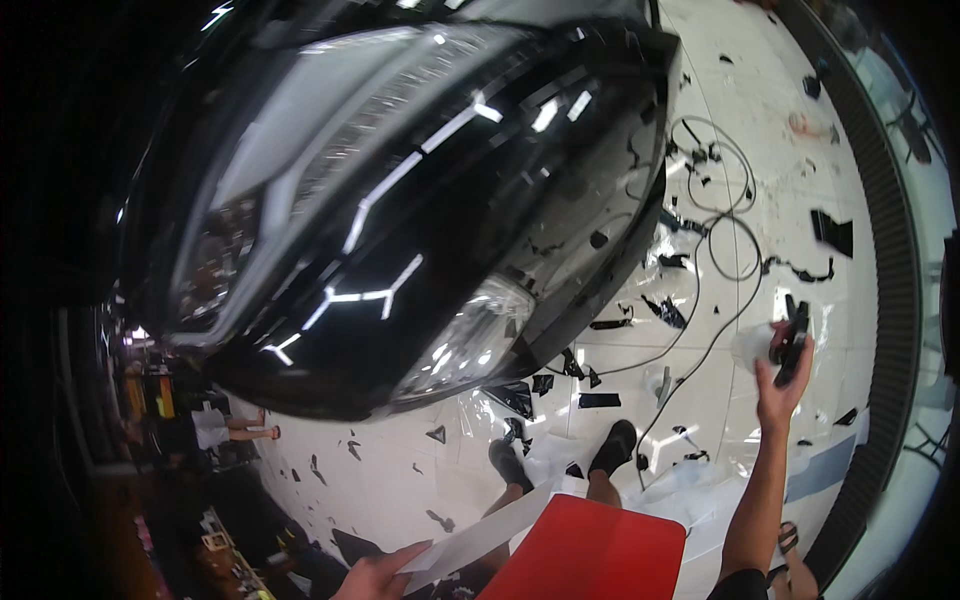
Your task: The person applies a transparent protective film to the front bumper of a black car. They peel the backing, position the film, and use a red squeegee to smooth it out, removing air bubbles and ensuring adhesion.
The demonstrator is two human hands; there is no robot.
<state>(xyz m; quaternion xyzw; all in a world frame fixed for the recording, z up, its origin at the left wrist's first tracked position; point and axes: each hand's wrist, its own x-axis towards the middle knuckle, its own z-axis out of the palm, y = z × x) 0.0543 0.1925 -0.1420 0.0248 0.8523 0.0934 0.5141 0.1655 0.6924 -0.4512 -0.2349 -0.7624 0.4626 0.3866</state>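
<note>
Left hand (385, 573), bottom edge left of centre: thumb and fingers pinch one end of a pale strip (475, 545). Strip slants up and right to lower centre, beside the red panel (605, 550); can't tell if they touch. Right hand (787, 378), right of frame: fingers wrapped round a black tool (795, 345), well apart from the car (420, 215), which fills upper left to centre. Type of tool unclear, blurred. Can't tell if the pale round thing (757, 347) beside it is part of it.

Risks, my read:
- Strip gripped at one end only, far end looks loose: could fold, or drag on the floor and pick up grit.
- Cable (716, 340) loops across the floor right of centre, near the right shoe (612, 448): trip or snag.
- Black scraps (600, 400) all round the feet: slip underfoot, or stick to a sole.
- Tool is hard-looking; a careless swing left could mark the glossy hood or headlight (478, 335).
</note>
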